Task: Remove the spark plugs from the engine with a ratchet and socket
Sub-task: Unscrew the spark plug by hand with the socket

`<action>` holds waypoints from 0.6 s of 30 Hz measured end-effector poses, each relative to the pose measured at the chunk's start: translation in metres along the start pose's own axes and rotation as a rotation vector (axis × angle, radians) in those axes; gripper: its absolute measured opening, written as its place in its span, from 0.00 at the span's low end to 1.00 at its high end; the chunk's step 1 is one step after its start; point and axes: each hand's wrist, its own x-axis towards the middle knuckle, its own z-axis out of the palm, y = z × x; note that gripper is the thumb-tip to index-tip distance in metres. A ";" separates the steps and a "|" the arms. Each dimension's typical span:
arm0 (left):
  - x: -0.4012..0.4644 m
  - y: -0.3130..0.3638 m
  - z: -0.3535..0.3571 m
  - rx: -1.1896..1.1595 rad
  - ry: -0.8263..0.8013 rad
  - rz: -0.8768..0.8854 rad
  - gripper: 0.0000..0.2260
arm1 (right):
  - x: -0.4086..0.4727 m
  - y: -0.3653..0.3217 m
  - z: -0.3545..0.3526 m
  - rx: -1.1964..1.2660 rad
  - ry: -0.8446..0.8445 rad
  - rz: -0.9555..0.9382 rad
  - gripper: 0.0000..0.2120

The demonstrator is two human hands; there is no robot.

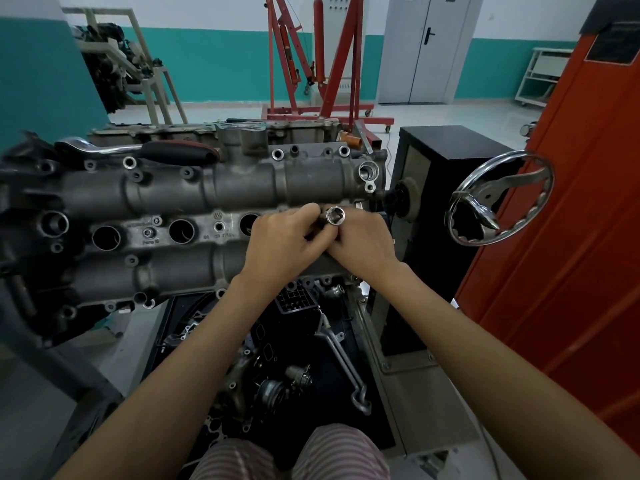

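Gripping the socket (pixel 335 216) jointly, left hand (pixel 287 242) and right hand (pixel 363 244) hold its open end toward the camera; the ratchet (pixel 138 152) lies far left, nearer the left hand.

Silver socket (pixel 335 216), grey engine (pixel 173 188)

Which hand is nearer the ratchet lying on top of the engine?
Left. The left hand is over the middle of the engine, on the ratchet's side though well apart from it. The right hand sits farther right; both hands hold the socket.
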 end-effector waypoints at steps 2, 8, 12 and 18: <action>0.000 0.001 -0.001 -0.009 -0.002 0.008 0.14 | 0.000 0.000 -0.001 0.013 -0.007 -0.002 0.11; 0.000 0.001 0.000 -0.038 -0.027 -0.039 0.11 | 0.000 -0.001 0.000 -0.003 -0.019 0.013 0.10; 0.000 -0.002 0.001 -0.010 -0.016 0.044 0.17 | 0.002 0.000 0.001 0.005 -0.030 0.024 0.12; 0.000 0.002 -0.002 -0.047 -0.007 0.013 0.16 | 0.001 0.001 0.002 0.039 -0.036 0.015 0.07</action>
